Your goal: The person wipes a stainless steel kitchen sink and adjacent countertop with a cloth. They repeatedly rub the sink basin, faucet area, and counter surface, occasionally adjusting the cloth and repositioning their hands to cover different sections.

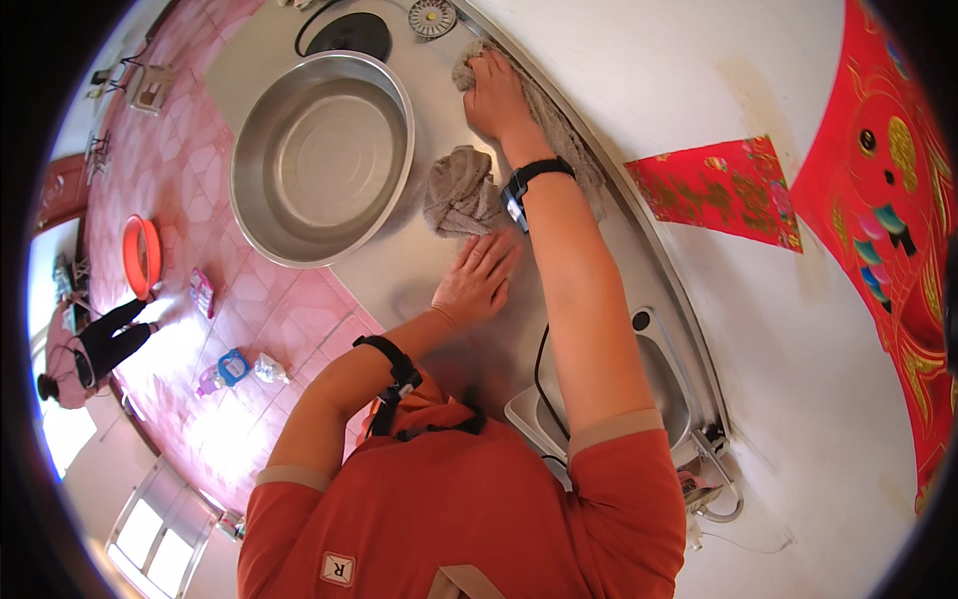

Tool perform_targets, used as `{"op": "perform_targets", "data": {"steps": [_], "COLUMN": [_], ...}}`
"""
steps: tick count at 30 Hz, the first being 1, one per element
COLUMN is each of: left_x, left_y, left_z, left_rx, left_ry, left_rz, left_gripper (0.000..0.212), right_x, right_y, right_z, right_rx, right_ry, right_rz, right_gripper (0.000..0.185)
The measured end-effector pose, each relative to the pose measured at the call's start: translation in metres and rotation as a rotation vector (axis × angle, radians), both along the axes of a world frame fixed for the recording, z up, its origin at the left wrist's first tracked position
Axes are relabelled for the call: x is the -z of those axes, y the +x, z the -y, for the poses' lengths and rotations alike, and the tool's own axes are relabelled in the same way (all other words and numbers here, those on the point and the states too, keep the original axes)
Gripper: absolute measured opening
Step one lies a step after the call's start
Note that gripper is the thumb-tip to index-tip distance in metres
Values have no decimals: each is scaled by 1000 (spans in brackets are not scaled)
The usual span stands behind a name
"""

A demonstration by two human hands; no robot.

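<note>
My right hand (498,93) reaches to the far part of the stainless steel counter (419,288) and grips one end of a grey-brown cloth (471,67). The rest of that cloth trails along the raised wall-side edge, partly behind my wrist. My left hand (477,275) lies palm down on the steel, fingers spread, holding nothing. Just beyond its fingertips sits a second, crumpled grey-brown cloth (460,191). To the left of the cloths stands a wide stainless steel basin (325,161), its flat bottom visible.
A black round plate (350,37) and a metal strainer-like disc (432,18) lie beyond the basin. A sink (662,382) with a faucet (722,479) is beside my right arm. A dark cable (544,374) crosses the sink. Another person (97,348) stands across the tiled floor near an orange tub (142,257).
</note>
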State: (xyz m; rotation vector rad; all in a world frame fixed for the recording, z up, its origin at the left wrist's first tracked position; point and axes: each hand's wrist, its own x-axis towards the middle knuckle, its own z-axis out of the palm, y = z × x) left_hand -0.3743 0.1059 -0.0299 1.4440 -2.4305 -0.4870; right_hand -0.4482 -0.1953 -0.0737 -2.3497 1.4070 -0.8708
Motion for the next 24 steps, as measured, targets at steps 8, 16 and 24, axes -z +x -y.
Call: {"op": "perform_targets", "data": {"steps": [8,16,24], "left_x": [-1,-4,1], "left_y": [0,0,-2], "left_z": [1,-2,-4], "left_rx": [-12,-4,9], "left_ry": [-24,-10,-43], "left_rz": [-55,-61,-5], "left_gripper": [62,61,66], "right_x": [2,-14,-23], "right_y": [27,-12,-116], "right_z": [23,-36,-154], "right_rx": [12,69,173], "right_ry": [32,113,81], "right_rz": [-40,-105,-103], "right_gripper": [55,56,53]}}
